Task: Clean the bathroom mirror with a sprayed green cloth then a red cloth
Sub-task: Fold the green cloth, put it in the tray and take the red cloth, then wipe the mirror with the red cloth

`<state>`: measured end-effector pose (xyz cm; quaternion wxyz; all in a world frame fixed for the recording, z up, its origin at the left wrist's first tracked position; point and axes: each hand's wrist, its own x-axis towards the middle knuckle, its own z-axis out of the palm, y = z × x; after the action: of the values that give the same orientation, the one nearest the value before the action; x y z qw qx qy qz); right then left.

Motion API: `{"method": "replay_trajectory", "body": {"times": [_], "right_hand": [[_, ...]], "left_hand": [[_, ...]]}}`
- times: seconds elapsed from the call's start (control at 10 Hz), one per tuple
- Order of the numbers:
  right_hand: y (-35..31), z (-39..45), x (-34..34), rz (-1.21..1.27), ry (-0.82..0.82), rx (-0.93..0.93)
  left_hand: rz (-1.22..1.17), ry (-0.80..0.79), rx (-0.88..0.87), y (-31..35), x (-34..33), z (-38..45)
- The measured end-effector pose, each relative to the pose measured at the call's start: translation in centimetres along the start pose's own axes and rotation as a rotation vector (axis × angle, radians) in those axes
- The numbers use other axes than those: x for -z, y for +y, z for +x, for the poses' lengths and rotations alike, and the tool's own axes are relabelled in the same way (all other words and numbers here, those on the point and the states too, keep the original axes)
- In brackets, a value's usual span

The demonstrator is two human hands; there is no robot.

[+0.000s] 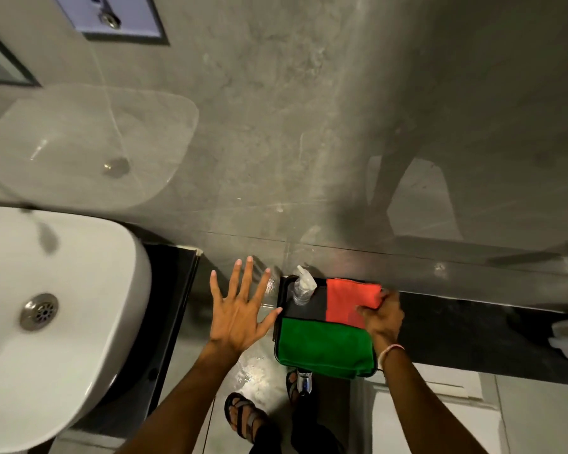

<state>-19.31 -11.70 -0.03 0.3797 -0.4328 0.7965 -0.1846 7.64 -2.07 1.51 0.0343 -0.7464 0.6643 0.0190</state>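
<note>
A black tray (281,322) holds a folded green cloth (325,347) at the near side, a folded red cloth (343,298) at the far right and a clear spray bottle (304,286) at the far left. My right hand (382,314) rests on the red cloth's right edge with fingers curled over it. My left hand (240,309) hovers left of the tray, fingers spread wide, holding nothing. The mirror (0,60) shows only as a dark-framed sliver at the upper left.
A white washbasin (89,309) with a metal drain fills the left. A grey glossy wall (309,126) rises behind the tray. A dark counter (473,329) runs to the right. My sandalled feet (243,417) stand on wet floor tiles below.
</note>
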Motion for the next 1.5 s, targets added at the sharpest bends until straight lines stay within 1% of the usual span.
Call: {"method": "replay_trajectory", "body": {"times": [0.1,0.2,0.3,0.4,0.5,0.6,0.7,0.8,0.9,1.0,1.1,1.2,1.3,1.4,1.5], "right_hand": [[-1.4,-1.4,4.4,-0.101,-0.009,0.261],[-5.8,-2.8,9.9,-0.144,-0.128,0.514],[-14.9,-8.4,16.0,-0.166,-0.285,0.807],[-20.6,-14.0,17.6,-0.113,-0.532,1.061],[-26.8,-19.6,15.9,-0.069,-0.7,1.272],[-34.2,-26.2,13.7,-0.116,-0.559,1.619],[-40.8,-32.5,13.7,-0.183,-0.15,1.941],[-46.1,-36.7,15.3,-0.077,0.173,2.054],[-50.6,-39.2,18.1,0.078,0.418,2.058],[-55.1,-40.7,21.6,0.204,0.707,2.014],[-59.5,-42.3,24.6,0.236,1.012,1.948],[-62.8,-43.3,26.2,0.103,1.122,1.869],[-64.8,-42.9,26.2,-0.076,1.157,1.743],[-65.8,-41.7,24.8,-0.122,1.266,1.715],[-66.5,-41.2,22.8,-0.082,1.32,1.74]], "left_hand": [[0.028,0.061,-0.025,-0.7,1.9,0.1],[-0.017,0.196,-0.024,-1.6,6.3,0.6],[-0.232,0.43,-0.055,-3.9,13.4,-0.1],[-1.263,0.296,-0.01,-2.3,17.0,-1.3],[-2.062,-0.044,-0.259,-1.8,21.0,-4.0],[-2.006,0.413,-0.321,3.9,10.4,-6.9],[-2.073,0.828,-0.258,-4.9,19.7,-7.8],[-2.023,1.102,-0.542,-18.1,28.8,-12.1],[-1.996,1.613,-0.091,-18.9,48.8,-7.3],[-1.827,1.632,-0.269,-20.5,60.3,-6.3],[-1.291,1.79,-0.356,-20.1,72.2,-3.7],[-0.506,1.635,-0.128,-19.4,79.2,1.5],[-0.157,1.557,0.062,-20.2,79.5,5.0],[-0.084,1.617,-0.009,-22.1,79.3,5.7],[-0.037,1.602,-0.039,-24.6,80.6,5.4]]}}
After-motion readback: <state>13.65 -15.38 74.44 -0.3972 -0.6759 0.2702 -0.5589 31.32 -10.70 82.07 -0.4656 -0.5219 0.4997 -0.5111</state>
